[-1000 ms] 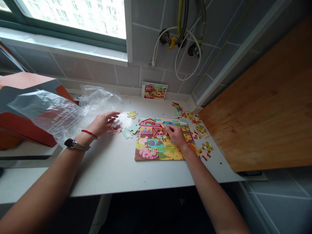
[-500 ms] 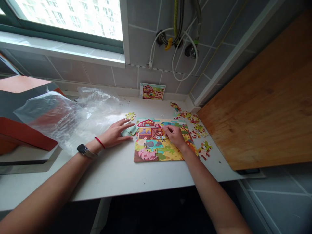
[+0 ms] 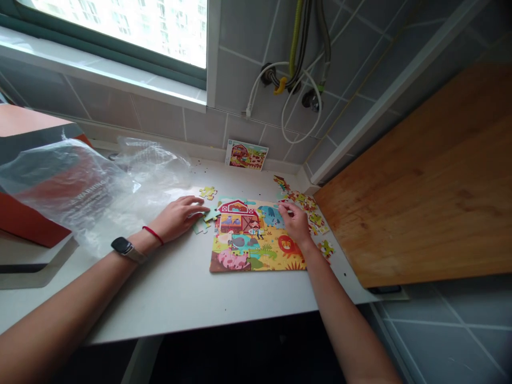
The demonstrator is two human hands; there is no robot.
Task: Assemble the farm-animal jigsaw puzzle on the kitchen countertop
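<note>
Left fingers (image 3: 195, 201) apart near pieces (image 3: 212, 215), right fingers (image 3: 289, 208) together over puzzle (image 3: 260, 245), clear bag (image 3: 110, 198) by box (image 3: 30, 120)

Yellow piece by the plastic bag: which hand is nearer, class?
Left: the left hand is in front and left of the yellow piece; the right hand is at the right side of the puzzle.

Counter (image 3: 172, 301) before the puzzle (image 3: 262, 248) lies open; wooden panel (image 3: 432, 197) bars the right.

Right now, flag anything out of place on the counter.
Crumpled plastic lies near the left hand, looking like discarded packaging. Dark specks also dot the counter; dirt or marks, I can't tell.
</note>
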